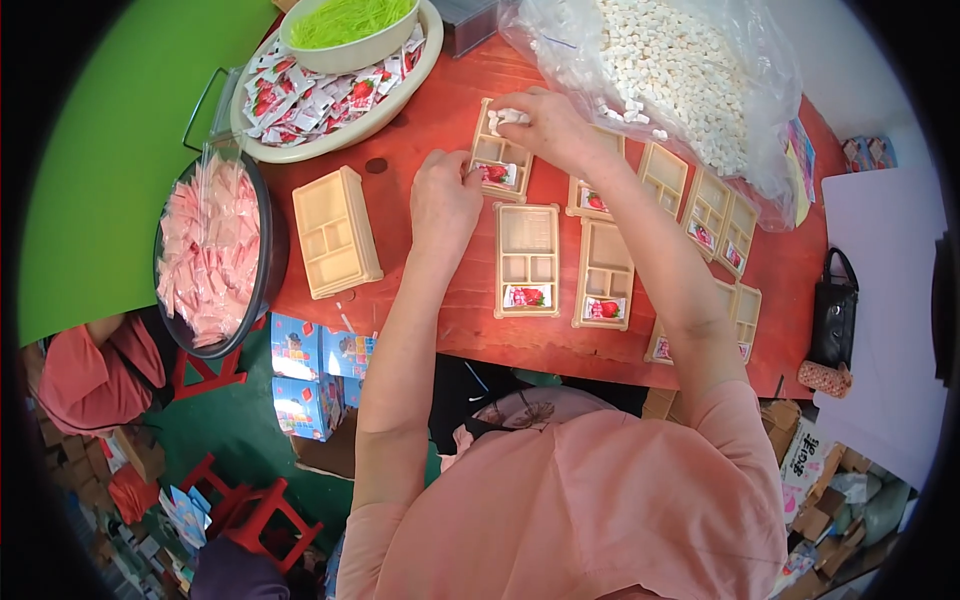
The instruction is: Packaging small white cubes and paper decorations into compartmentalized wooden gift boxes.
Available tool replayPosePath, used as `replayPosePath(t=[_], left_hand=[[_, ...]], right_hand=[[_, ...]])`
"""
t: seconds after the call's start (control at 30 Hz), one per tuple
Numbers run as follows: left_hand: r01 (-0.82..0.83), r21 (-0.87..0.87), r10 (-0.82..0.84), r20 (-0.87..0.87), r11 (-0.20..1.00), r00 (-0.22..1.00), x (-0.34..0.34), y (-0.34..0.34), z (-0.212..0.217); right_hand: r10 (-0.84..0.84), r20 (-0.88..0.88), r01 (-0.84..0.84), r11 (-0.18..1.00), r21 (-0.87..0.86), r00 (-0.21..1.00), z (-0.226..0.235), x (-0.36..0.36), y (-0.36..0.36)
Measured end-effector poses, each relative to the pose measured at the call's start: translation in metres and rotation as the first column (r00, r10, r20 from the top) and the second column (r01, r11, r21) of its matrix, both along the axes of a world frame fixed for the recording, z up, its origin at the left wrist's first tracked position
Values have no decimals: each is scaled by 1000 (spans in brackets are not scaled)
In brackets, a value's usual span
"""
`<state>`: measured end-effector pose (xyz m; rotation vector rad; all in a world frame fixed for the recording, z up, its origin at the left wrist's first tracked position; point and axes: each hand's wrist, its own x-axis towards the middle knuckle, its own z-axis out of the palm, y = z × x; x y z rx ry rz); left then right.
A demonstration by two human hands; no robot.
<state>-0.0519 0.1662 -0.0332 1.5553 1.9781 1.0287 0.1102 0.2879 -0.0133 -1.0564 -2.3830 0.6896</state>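
A beige compartment tray (512,152) lies at the far middle of the red table, with a strawberry-printed sachet (497,174) in its near part. My left hand (446,196) is closed at this tray's left edge, its fingers curled and partly hidden. Over the tray's large far compartment, my right hand (548,122) pinches small white marshmallow-like pieces (508,117). Some of them rest in that compartment. Nearer to me are two more trays, one on the left (527,240) and one on the right (604,255), each with a sachet in a near compartment.
More trays (663,178) stand to the right, partly behind my right arm. A clear bag of white pieces (680,75) fills the far right. At left are a stack of trays (336,235), a sachet basin (420,80) with a green-filled bowl (350,55), and a black tub (268,270) of pink packets.
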Motion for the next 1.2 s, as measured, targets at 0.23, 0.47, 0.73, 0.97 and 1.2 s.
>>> replayPosePath(t=[0.23,0.47,0.73,0.97,1.2], left_hand=[[-6,7,7,-89,1000,996,6,-2,14],[166,202,-85,-361,965,929,15,22,-4],[57,205,-16,-195,977,981,10,26,-8],[73,169,-30,-245,983,969,10,30,-4],[116,129,-74,-292,985,954,7,36,-1]], right_hand=[[-86,-18,84,993,-86,996,6,22,10],[-61,128,28,968,248,990,-10,7,-2],[-12,60,1,984,176,998,-2,-3,15],[-73,-7,74,995,68,997,6,11,18],[-371,-247,350,928,-123,895,29,97,36]])
